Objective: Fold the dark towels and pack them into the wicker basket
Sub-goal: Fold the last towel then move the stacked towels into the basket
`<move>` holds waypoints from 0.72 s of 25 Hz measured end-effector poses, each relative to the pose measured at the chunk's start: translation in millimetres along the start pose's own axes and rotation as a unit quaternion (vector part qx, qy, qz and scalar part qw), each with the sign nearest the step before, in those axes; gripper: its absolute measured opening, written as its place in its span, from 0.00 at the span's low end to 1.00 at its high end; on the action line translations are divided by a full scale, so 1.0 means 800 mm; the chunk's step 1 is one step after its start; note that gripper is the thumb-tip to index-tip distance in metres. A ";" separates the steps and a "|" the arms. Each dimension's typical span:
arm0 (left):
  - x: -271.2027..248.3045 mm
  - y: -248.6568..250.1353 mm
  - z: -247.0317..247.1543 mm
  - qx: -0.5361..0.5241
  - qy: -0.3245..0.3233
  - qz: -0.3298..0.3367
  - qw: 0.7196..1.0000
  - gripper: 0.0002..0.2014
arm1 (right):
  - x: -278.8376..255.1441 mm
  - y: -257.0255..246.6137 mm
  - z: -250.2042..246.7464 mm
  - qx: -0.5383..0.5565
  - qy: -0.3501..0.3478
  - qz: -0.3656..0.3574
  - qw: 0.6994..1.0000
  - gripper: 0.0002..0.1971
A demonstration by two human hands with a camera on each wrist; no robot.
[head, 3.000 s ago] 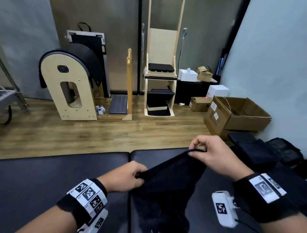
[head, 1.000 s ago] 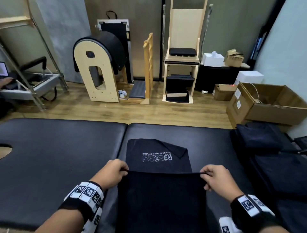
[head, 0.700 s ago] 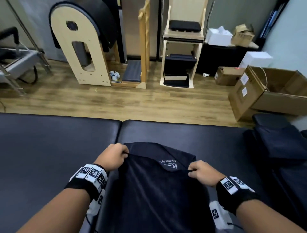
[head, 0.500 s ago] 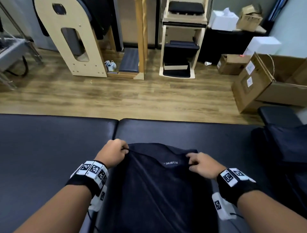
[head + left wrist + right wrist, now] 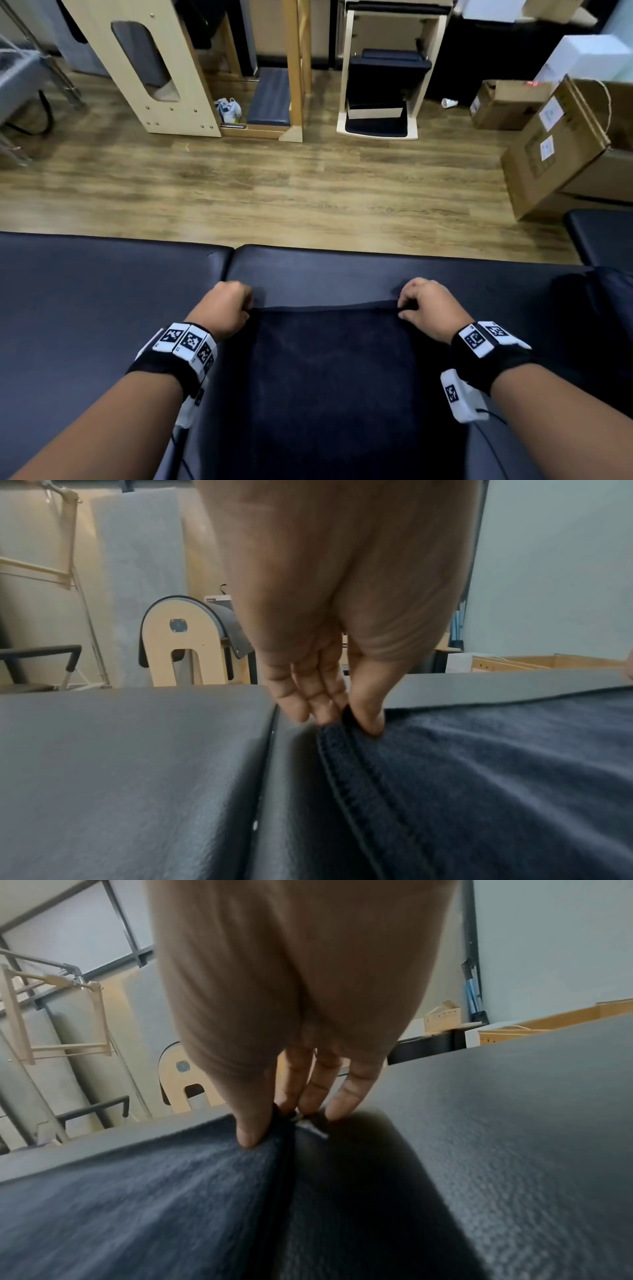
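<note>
A dark towel (image 5: 329,387) lies flat on a black padded table (image 5: 102,308), spread between a person's two forearms, its far edge stretched straight across from one hand to the other. The left hand (image 5: 224,310) pinches the towel's far left corner: in the left wrist view the thumb (image 5: 366,710) presses on top of the cloth, w/ the fingers (image 5: 308,699) bunched together just beside it at the hem. The right hand (image 5: 426,305) grips the far right corner the same way, thumb (image 5: 253,1123) on the cloth & fingers (image 5: 346,1096) close together, tips at the folded edge. Both wrists wear black bands w/ white coded tags. The towel sits just right of the seam (image 5: 227,263) between the table's two cushions. Beyond the table: wood floor (image 5: 274,192), a pale wooden arched frame (image 5: 150,68) at left, a wooden step unit (image 5: 380,78) at center, cardboard boxes (image 5: 561,144) at right. The wicker basket isn't in view.
</note>
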State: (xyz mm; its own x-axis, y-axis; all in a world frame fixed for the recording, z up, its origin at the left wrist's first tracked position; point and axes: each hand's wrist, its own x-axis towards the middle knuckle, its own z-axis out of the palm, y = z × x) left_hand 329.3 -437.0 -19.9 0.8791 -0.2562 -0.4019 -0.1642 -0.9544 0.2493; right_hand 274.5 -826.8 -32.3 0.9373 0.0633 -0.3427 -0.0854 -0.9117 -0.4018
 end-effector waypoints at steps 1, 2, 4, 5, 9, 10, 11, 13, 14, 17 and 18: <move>0.000 -0.001 0.003 0.009 -0.005 -0.006 1.000 0.08 | 0.001 -0.002 0.002 -0.007 -0.002 0.014 1.000 0.11; 0.000 -0.002 0.007 0.013 -0.008 -0.012 1.000 0.09 | 0.001 -0.002 0.006 0.000 -0.005 0.021 1.000 0.12; -0.003 -0.004 0.009 0.030 -0.015 -0.008 0.999 0.05 | 0.002 -0.007 0.005 0.017 -0.008 0.013 1.000 0.11; -0.005 -0.005 0.008 0.041 -0.025 0.004 0.999 0.04 | 0.001 -0.009 0.000 0.020 -0.012 0.008 1.000 0.09; -0.022 -0.004 -0.033 0.025 -0.042 0.020 0.999 0.01 | -0.010 -0.015 -0.043 0.038 0.010 0.035 0.999 0.04; -0.024 -0.001 -0.054 0.010 -0.014 0.035 0.999 0.01 | -0.013 -0.018 -0.059 0.039 0.023 0.037 0.998 0.05; -0.027 0.004 -0.081 -0.006 0.029 0.057 0.998 0.03 | -0.019 -0.025 -0.081 0.044 0.047 0.032 0.997 0.07; -0.039 0.019 -0.144 -0.045 0.135 0.089 0.986 0.06 | -0.035 -0.044 -0.131 0.077 0.129 0.002 0.989 0.13; -0.048 0.027 -0.176 -0.064 0.187 0.102 0.975 0.07 | -0.048 -0.056 -0.159 0.101 0.173 -0.013 0.980 0.13; -0.090 0.047 -0.247 -0.072 0.277 0.149 0.947 0.07 | -0.100 -0.088 -0.225 0.091 0.257 -0.030 0.962 0.07; -0.103 0.050 -0.256 -0.066 0.287 0.168 0.941 0.07 | -0.115 -0.093 -0.235 0.081 0.265 -0.031 0.960 0.07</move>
State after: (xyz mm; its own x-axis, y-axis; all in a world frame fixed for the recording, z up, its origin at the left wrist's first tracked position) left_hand 341.6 -422.9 203.7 0.8910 -0.3781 0.2515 -0.4514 -0.7975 0.4002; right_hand 258.1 -840.8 188.6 0.9790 -0.1398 0.1481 -0.0361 -0.8347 -0.5495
